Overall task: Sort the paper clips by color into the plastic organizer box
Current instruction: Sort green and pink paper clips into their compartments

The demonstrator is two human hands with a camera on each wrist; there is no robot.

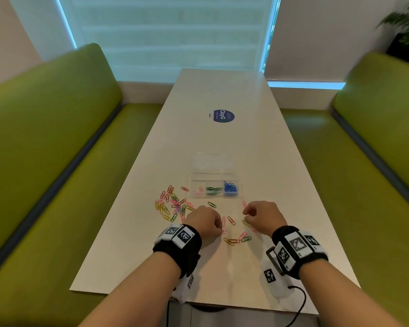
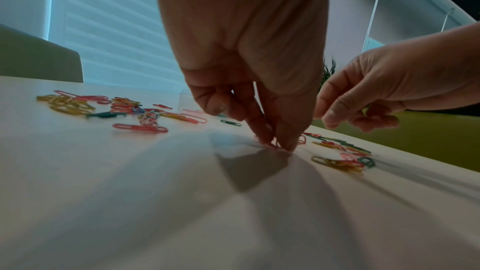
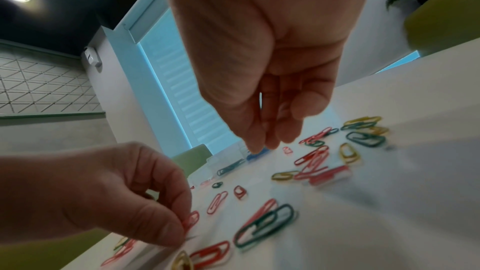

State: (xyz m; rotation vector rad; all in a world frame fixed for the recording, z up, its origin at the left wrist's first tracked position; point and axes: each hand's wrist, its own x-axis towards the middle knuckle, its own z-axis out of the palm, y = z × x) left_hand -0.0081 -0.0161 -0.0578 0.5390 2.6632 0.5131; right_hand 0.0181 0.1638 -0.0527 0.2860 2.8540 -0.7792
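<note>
Pinching pink wire clip (image 1: 224,231), left hand (image 1: 204,224), glossy table (image 1: 222,142).

Both forearms extend forward, each wrist wearing a black band. The left hand (image 1: 204,223) points fingers (image 2: 285,137) downward, tips pinched together at the table (image 1: 222,95). The right hand (image 1: 262,214) hovers, fingers loosely curled, holding nothing.
</note>
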